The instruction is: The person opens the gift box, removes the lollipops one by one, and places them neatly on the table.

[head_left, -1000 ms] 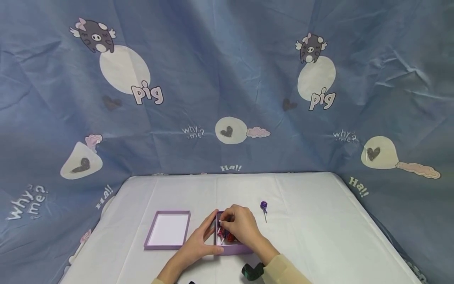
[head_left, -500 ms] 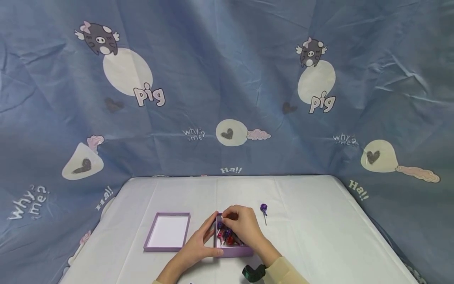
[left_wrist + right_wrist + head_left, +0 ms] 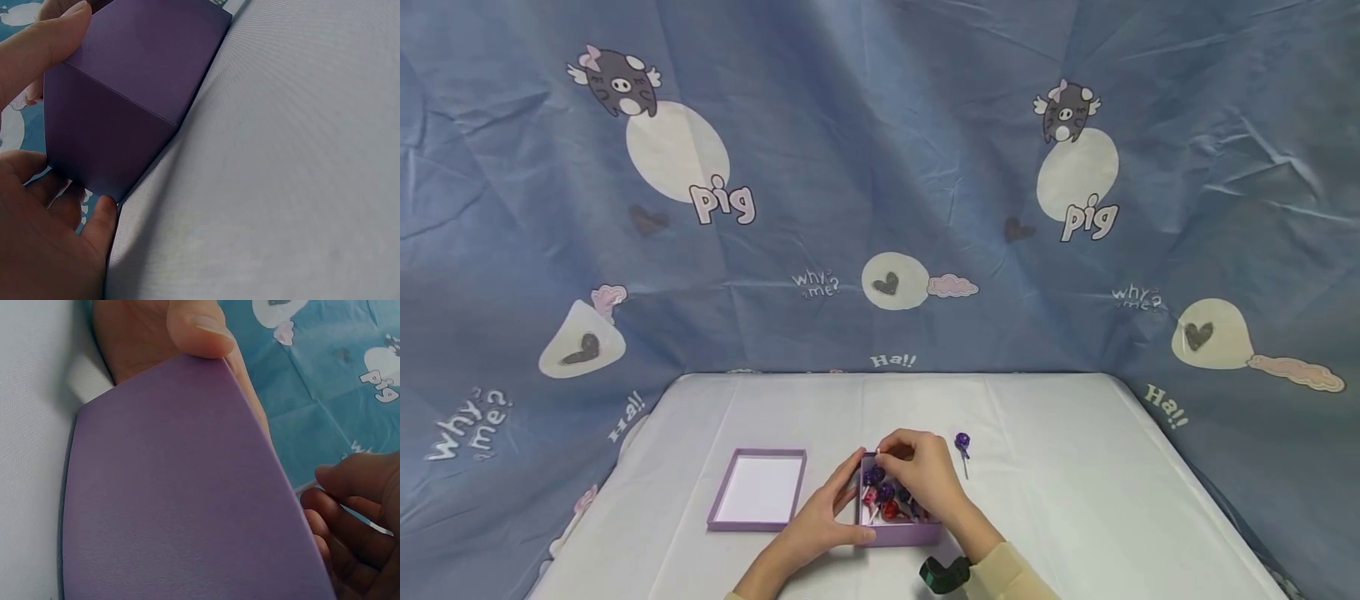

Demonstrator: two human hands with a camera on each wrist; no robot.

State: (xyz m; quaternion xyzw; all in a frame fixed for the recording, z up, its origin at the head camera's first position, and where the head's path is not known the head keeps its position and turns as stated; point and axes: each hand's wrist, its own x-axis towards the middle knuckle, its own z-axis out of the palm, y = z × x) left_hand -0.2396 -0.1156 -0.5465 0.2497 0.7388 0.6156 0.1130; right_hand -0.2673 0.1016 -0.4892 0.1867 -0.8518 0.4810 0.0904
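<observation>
In the head view, an open purple box [image 3: 904, 536] stands mid-table, holding several lollipops [image 3: 889, 493] with purple, red and pink wrappers. My left hand [image 3: 822, 515] grips its left end, thumb on the near wall and fingers reaching to the far corner. The left wrist view shows that thumb [image 3: 59, 40] on one purple face and the fingers along the adjoining one. My right hand [image 3: 928, 471] is over the box's far side. Its thumb and index finger pinch a thin white lollipop stick [image 3: 306, 487], seen in the right wrist view; the candy end is hidden behind the box wall.
To the left lies a shallow purple lid [image 3: 748, 527], its white inside facing up. One purple lollipop [image 3: 962, 440] lies on the white table [image 3: 1060, 500] right of the box. A dark device [image 3: 945, 575] is by my right wrist. A blue patterned cloth [image 3: 880, 167] hangs behind.
My right hand has moved slightly toward the box's far side, uncovering more of the lollipops inside. The left hand keeps its grip on the box. The head view has shifted slightly.
</observation>
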